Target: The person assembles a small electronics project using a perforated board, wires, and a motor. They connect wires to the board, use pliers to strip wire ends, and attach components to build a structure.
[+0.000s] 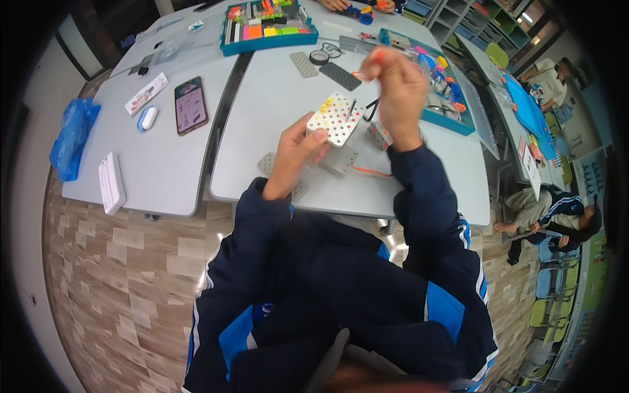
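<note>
In my left hand (293, 154) is a white perforated block (339, 128), held by its near left corner with the thumb on top. Yellow pegs (325, 105) and several red ones sit in its holes, and a dark rod (352, 108) stands up from it. My right hand (401, 92) is raised to the right of the block, slightly blurred, fingers pinched at a small red piece (378, 56). Below the block a grey perforated box (340, 160) rests on the table, with an orange cable (371, 171) beside it. Another perforated block (379, 136) lies partly behind my right wrist.
Beyond the block lie a dark perforated plate (341, 76), a light one (303, 65) and a black tape roll (319, 57). Teal parts trays (268, 44) stand at the back and right (452, 124). A phone (190, 108) lies left, across a table gap. Other people are nearby.
</note>
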The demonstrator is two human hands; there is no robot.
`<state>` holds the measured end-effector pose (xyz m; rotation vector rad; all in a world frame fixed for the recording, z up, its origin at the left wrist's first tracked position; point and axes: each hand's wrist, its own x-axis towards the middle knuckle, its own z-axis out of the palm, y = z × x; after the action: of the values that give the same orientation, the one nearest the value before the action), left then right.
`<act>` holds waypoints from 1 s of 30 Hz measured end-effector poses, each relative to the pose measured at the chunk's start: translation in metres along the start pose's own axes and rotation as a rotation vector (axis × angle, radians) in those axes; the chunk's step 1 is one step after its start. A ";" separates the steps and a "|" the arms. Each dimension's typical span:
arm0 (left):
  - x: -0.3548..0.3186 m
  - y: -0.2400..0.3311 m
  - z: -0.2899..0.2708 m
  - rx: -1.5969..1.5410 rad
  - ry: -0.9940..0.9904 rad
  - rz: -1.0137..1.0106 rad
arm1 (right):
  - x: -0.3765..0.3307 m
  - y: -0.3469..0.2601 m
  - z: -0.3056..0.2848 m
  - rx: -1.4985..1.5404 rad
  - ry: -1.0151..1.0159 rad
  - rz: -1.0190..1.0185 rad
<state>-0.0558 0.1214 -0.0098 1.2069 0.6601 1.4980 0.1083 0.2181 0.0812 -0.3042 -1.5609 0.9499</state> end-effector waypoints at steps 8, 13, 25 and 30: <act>0.000 0.004 -0.003 -0.028 -0.001 0.035 | 0.006 -0.018 -0.015 -0.107 -0.264 0.380; 0.000 0.004 -0.002 0.010 0.011 0.013 | 0.003 -0.013 -0.014 0.134 -0.196 0.641; -0.004 0.003 -0.001 0.025 0.041 0.013 | 0.007 -0.013 -0.032 0.277 -0.273 0.680; -0.005 0.002 -0.002 0.063 0.066 0.074 | 0.011 0.001 -0.064 0.071 -0.177 0.644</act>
<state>-0.0588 0.1162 -0.0105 1.2461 0.7185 1.5944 0.1637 0.2509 0.0843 -0.7137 -1.6118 1.5594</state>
